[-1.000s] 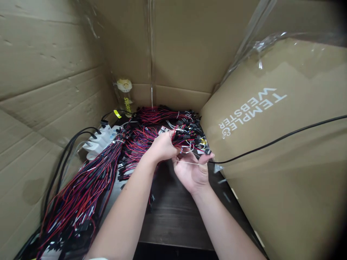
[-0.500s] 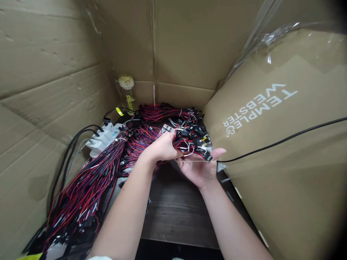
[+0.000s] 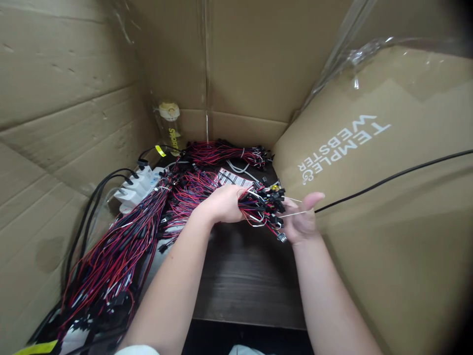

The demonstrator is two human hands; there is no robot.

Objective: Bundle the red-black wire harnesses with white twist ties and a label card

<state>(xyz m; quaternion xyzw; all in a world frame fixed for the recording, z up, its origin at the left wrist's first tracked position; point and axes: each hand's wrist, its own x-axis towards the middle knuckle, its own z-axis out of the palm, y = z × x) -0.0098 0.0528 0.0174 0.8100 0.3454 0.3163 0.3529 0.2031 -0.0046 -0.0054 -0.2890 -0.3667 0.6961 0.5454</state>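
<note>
Red and dark insulated wires with black plug connectors make up the wire bundle (image 3: 263, 203), which is located above the front part of the dark tabletop (image 3: 247, 291). Its connector ends point toward the right; the remaining length runs behind the left hand (image 3: 225, 203) and cannot be traced.

Left hand: fingers closed around the wires just behind the connectors. The fingertips are hidden, so their exact closure cannot be told.

Right hand: (image 3: 301, 223) spread beside the connector ends, thumb raised and apart from the fingers. A thin pale strand (image 3: 293, 214), possibly an elastic band, runs taut from the bundle to the thumb. Some fingers are hidden behind the connectors.

Handling: the bundle is probably light and flexible, with smooth insulation that may let single wires slide out of a loose grip. Connectors are likely rigid and prone to snagging; their wire joints are judged the weakest point. Grip the gathered wires behind the connectors and avoid pulling any single lead.

Adjacent items: a loose wire pile (image 3: 186, 195) and a printed sheet (image 3: 232, 177) lie beyond the left hand.
</note>
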